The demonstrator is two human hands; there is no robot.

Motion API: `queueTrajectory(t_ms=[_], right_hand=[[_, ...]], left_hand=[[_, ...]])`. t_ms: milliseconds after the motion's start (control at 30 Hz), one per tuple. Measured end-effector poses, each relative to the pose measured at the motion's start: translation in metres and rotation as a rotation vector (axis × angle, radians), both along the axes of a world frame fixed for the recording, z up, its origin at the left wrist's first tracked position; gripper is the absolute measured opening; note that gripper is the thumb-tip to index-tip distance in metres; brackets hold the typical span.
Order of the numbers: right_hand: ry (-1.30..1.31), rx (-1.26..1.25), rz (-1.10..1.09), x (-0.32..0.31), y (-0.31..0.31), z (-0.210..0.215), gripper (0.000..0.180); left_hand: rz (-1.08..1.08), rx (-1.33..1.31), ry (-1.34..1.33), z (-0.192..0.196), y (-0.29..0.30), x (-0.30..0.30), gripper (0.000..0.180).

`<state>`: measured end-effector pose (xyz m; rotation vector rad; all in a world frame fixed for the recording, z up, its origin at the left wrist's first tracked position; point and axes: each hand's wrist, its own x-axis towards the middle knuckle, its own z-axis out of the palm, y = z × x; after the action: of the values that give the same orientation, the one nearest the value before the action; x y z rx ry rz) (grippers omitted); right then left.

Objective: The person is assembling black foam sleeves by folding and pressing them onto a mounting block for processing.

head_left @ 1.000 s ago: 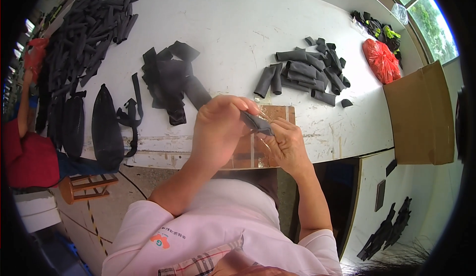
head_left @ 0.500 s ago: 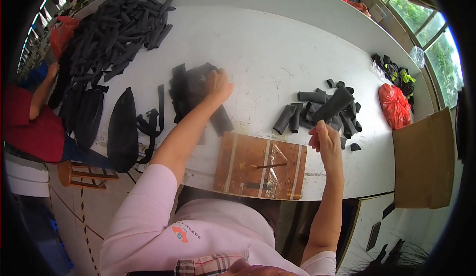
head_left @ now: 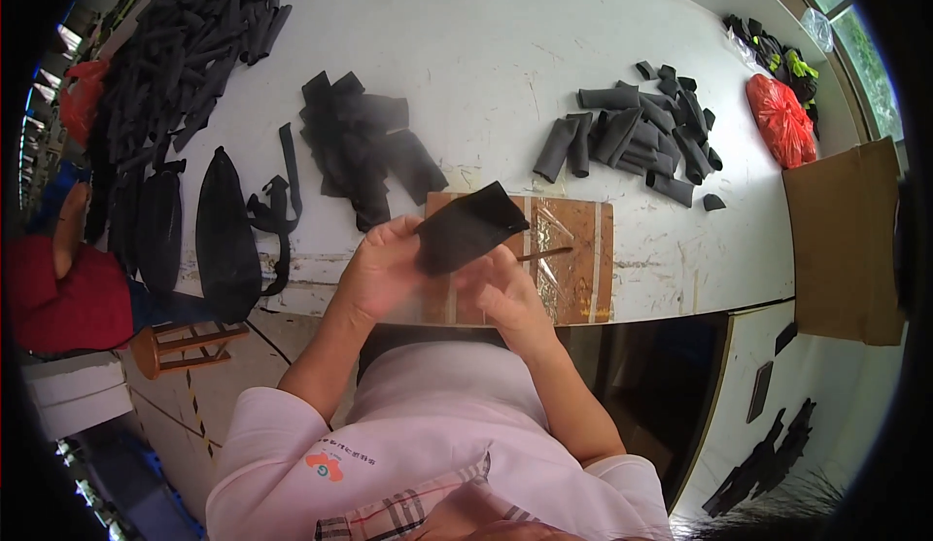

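Over the near edge of the table, a flat black fabric piece is held up in front of me. My left hand grips its left end, with the fingers partly hidden behind it. Against the lower right edge of the same piece, the curled fingers of my right hand are closed on it, slightly blurred. Beneath both hands lies a brown board taped with clear strips, a thin brown stick on it. Flat black pieces form a loose pile beyond my left hand. Rolled black tubes lie heaped beyond my right.
A large heap of black tubes covers the far left. Long black pouches and straps lie nearer. At right are a red plastic bag and a cardboard box. Another person in a red shirt sits at left beside a wooden stool.
My left hand has come back from the flat pile with a black piece. My right hand has left the tube it held on the right heap and moved left to this piece.
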<state>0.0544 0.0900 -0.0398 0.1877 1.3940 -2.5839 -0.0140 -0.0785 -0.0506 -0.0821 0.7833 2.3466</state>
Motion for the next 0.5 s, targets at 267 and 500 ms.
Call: queueTrajectory(t_ms=[267,500], right_hand=[[0.124,0.392,-0.264,0.011,-0.015,0.006,0.006],[0.385,0.975,-0.494,0.019,-0.009,0.01,0.011]], left_hand=[[0.015,-0.4,0.09,0.005,0.0,0.045,0.011],[0.369,-0.804,0.376,0.035,0.03,0.071,0.01]])
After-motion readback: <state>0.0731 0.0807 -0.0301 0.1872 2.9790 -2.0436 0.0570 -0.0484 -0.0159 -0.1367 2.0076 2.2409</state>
